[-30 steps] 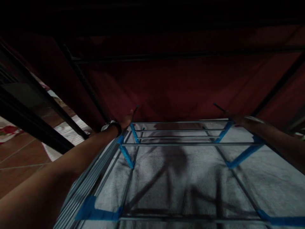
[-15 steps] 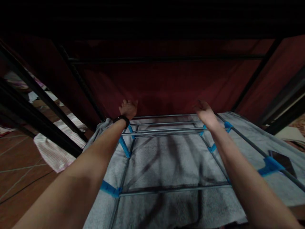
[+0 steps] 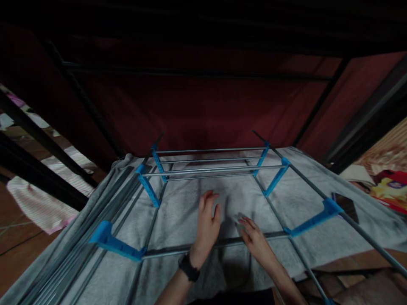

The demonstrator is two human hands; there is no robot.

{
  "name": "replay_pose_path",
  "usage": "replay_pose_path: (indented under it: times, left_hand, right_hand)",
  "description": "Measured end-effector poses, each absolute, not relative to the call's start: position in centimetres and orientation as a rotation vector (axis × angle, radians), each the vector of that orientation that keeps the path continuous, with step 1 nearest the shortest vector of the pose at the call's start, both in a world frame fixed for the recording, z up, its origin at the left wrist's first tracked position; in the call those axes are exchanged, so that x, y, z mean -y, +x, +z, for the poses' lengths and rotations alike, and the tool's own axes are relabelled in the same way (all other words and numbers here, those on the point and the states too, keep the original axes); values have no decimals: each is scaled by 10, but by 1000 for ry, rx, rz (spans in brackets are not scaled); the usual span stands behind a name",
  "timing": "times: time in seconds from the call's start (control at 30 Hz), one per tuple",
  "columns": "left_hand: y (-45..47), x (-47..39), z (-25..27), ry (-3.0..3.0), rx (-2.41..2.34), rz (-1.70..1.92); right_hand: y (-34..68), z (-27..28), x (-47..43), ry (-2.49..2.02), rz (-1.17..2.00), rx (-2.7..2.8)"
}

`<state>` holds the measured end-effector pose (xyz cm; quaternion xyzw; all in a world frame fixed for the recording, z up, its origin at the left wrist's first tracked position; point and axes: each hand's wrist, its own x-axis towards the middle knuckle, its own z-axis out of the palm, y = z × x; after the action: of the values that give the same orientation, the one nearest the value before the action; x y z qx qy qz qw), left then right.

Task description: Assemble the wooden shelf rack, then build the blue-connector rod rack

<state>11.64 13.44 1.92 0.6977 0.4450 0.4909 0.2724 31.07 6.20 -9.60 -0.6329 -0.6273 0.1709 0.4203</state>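
My left hand (image 3: pixel 208 222), a dark watch (image 3: pixel 189 267) on its wrist, is open over the middle of the rack frame, thumb apart from the fingers. To its right, my right hand (image 3: pixel 253 238) hangs low with its fingers loosely spread and blurred at the tips; I make out nothing in it. Both are near the front crossbar (image 3: pixel 168 252), over or just beyond it. The frame is made of grey metal tubes joined by blue plastic brackets (image 3: pixel 148 186). Several crossbars (image 3: pixel 206 170) span its far end, while only one shows between the near brackets (image 3: pixel 117 248).
Loose grey tubes (image 3: pixel 74 237) lie bundled along the left on a grey blanket (image 3: pixel 318 186). A dark phone (image 3: pixel 347 206) rests at the right, behind the side tube. Dark posts (image 3: pixel 38 169) and a red cloth (image 3: pixel 197 106) enclose the space. A striped cloth (image 3: pixel 47 190) is on the floor.
Both hands have come back from the far end of the frame toward me and closer together. The view has shifted, showing more of the near brackets and the bundled tubes.
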Motion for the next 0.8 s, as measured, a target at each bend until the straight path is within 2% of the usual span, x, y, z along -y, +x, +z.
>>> replay_pose_path:
  times: [0.13,0.27,0.4,0.57,0.7,0.8]
  left_hand:
    - [85,-116,-33,1667,-1360,1208]
    - [42,-106,-39,1598,-1488,1236]
    - [8,-92,-41,1477,-1705,1229]
    - [-27,-73,-71,1286,-1900,1242]
    - [-47,-66,-93,1272,-1965,1392]
    - [-52,-65,-97,1202,-2043,1455]
  right_hand:
    - [334,-107,-27,-1673,327,1558]
    - [350,-109,-4,-1759,246,1328]
    - [374,-117,6,-1833,110,830]
    - [408,-128,6,-1824,69,378]
    - [423,-122,-3,-1857,79,379]
    - [426,-116,-14,-1755,211,487]
